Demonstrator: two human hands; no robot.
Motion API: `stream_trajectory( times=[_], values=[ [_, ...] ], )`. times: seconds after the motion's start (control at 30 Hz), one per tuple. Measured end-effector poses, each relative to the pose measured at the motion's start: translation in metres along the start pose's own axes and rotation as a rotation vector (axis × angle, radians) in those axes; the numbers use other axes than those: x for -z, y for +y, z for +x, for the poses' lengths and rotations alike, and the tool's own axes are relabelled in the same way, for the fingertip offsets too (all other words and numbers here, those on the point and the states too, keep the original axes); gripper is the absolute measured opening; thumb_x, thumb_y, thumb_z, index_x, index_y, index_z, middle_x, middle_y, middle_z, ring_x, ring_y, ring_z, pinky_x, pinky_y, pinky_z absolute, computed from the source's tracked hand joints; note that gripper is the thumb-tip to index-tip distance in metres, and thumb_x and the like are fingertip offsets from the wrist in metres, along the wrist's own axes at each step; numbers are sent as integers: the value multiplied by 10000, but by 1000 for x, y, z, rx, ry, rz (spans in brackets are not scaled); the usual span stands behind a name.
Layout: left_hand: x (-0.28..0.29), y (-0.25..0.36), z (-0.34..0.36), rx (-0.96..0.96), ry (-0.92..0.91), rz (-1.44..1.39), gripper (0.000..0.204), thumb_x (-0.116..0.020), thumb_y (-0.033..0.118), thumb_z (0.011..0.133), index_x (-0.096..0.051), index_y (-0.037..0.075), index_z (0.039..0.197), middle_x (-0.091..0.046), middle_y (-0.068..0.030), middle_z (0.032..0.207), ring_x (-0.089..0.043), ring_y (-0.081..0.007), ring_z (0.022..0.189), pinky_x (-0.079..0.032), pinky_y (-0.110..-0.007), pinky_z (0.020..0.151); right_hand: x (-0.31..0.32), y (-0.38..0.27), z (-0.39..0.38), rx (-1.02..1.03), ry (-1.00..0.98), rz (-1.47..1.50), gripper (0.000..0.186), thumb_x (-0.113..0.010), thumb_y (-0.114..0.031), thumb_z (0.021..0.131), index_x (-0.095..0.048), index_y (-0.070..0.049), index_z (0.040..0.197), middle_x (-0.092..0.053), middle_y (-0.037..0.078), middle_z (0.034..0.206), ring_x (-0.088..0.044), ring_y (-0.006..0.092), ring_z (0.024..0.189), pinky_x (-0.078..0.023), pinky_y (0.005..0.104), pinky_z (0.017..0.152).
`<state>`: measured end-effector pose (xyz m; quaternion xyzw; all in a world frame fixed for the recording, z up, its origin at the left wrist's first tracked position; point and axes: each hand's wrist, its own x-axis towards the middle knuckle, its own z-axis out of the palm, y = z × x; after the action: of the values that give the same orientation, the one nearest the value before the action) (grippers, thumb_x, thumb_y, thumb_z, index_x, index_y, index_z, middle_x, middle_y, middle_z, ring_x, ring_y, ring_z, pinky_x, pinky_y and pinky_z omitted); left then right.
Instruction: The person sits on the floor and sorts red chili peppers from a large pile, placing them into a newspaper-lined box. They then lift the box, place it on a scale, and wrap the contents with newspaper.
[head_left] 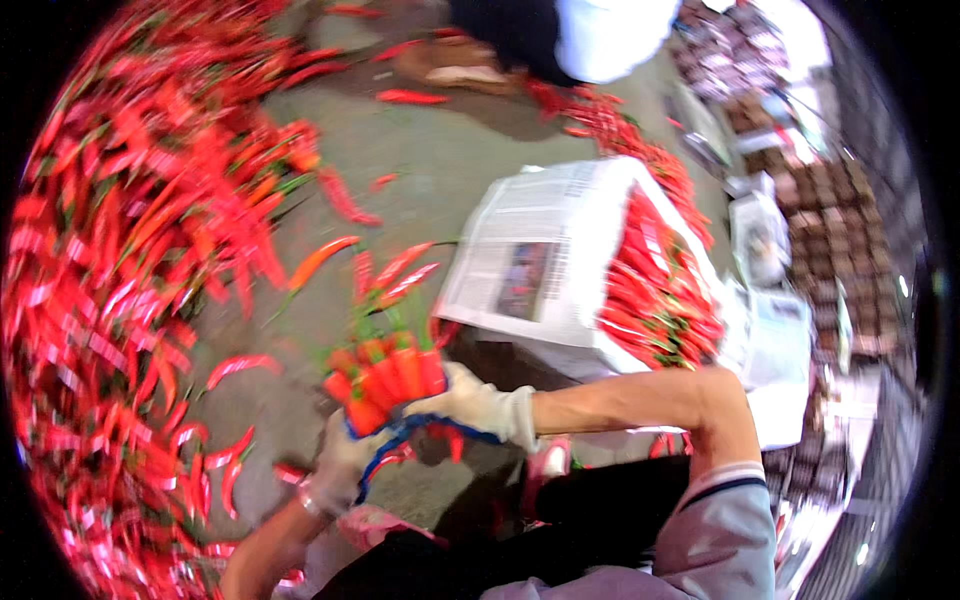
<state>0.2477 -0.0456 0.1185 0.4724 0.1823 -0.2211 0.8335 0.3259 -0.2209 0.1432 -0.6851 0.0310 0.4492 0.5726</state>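
My left hand point(350, 455) and my right hand point(455, 405), both in white gloves with blue on the palm side, are closed round a bunch of red chilies point(395, 370) with green stems at the top. Just right of the bunch, a box lined with newspaper point(530, 220) is filled with red chilies point(650, 290), its paper folded out over the left side. A large heap of loose red chilies point(130, 260) covers the floor to the left.
Someone else's lower body point(500, 30) is at the top, beside a row of chilies point(660, 160) on the grey floor point(390, 160). Stacks of brown bundles point(830, 250) and white paper packages point(760, 240) line the right. My legs and pink footwear point(370, 520) show below.
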Motion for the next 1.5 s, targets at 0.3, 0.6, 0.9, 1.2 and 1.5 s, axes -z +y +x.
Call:
stream_trajectory(
  times=[0.3,0.6,0.9,1.2,1.5],
  values=[
    [-135,50,-5,21,-467,612,360,-648,153,860,-586,31,1193,-611,-81,1193,-571,-209,1099,-437,-348,948,99,-49,-138,26,86,41,648,-798,-252,688,-528,-30,1233,-628,80,1094,-569,169,993,-455,328,911],
    [-333,-48,41,-49,-417,787,412,-714,180,805,-584,81,1182,-662,-60,1037,-633,-213,950,-484,-396,803,285,-45,-249,-144,111,-564,613,-827,-415,622,-605,-16,1032,-637,146,959,-602,237,888,-464,349,798],
    [-413,-83,64,691,-237,-324,427,-540,231,961,-449,17,1320,-557,-223,1216,-558,-312,1148,-467,-434,997,362,-31,-245,-202,272,-1068,684,-763,-309,687,-518,-50,1271,-584,188,1216,-556,331,1127,-427,408,970],
    [-364,-74,67,668,-625,-4,385,-509,279,975,-502,-4,1236,-607,-162,1184,-636,-261,1034,-528,-373,881,355,28,-292,330,848,-698,329,-701,-247,777,-633,-64,1042,-645,145,946,-617,342,893,-485,409,801],
    [-364,-79,77,403,-800,598,353,-615,167,913,-539,14,1222,-642,-93,1099,-648,-170,966,-534,-321,809,265,53,-271,-45,803,-998,496,-661,-459,775,-586,-113,1121,-619,104,1007,-609,296,941,-483,432,812]
  ],
)
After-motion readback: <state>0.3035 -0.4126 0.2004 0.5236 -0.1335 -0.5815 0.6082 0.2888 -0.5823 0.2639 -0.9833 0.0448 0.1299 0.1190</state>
